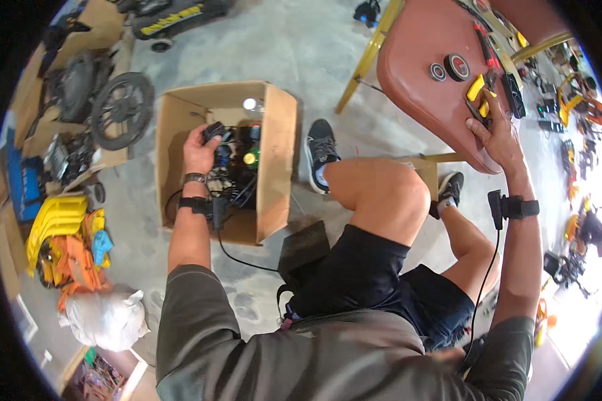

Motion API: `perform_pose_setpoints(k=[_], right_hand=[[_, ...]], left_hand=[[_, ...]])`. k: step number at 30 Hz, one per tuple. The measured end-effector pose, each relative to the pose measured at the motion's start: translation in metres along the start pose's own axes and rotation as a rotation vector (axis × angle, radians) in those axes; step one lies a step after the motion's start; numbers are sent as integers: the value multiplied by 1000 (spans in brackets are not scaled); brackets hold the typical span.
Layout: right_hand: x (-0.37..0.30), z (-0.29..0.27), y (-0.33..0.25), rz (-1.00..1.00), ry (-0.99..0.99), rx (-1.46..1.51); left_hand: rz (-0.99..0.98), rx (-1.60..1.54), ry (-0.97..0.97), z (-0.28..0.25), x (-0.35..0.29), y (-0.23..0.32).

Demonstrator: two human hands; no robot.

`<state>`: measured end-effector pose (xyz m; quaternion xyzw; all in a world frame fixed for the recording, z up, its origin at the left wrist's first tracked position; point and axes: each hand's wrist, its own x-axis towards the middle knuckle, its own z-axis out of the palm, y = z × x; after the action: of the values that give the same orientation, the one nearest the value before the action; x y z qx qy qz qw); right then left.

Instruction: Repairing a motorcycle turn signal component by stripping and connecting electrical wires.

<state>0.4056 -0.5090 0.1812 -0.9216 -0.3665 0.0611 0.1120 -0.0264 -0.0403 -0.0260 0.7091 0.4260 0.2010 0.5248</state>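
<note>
My left hand (199, 155) is over the open cardboard box (277, 160), its fingers closed around a small black part (213, 131). What kind of part it is, I cannot make out. Inside the box lie dark cables and parts (231, 180), along with a round yellow-green piece (250, 158). Off to the right, my right hand (496, 137) rests at the brown padded chair seat (421, 80), fingers curled on yellow-handled pliers (475, 87). Two ring bearings, a larger one (457, 67) and a smaller one (437, 72), sit beside the pliers, near a red-and-black tool (487, 45).
A spoked wheel (122, 110) and cartons of parts stand left of the box. Yellow plastic panels (55, 224), orange pieces (80, 267) and a white sack (108, 317) lie nearer. My legs and shoes are between box and chair. Scattered parts cover the floor at far right.
</note>
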Motion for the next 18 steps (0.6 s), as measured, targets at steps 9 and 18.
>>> perform_pose_setpoints(k=[9, 18], right_hand=[[-66, -48, -76, -289, 321, 192], [-206, -51, -150, -319, 106, 703]], left_hand=[[410, -658, -152, -31, -137, 236], [508, -901, -876, 113, -254, 315]])
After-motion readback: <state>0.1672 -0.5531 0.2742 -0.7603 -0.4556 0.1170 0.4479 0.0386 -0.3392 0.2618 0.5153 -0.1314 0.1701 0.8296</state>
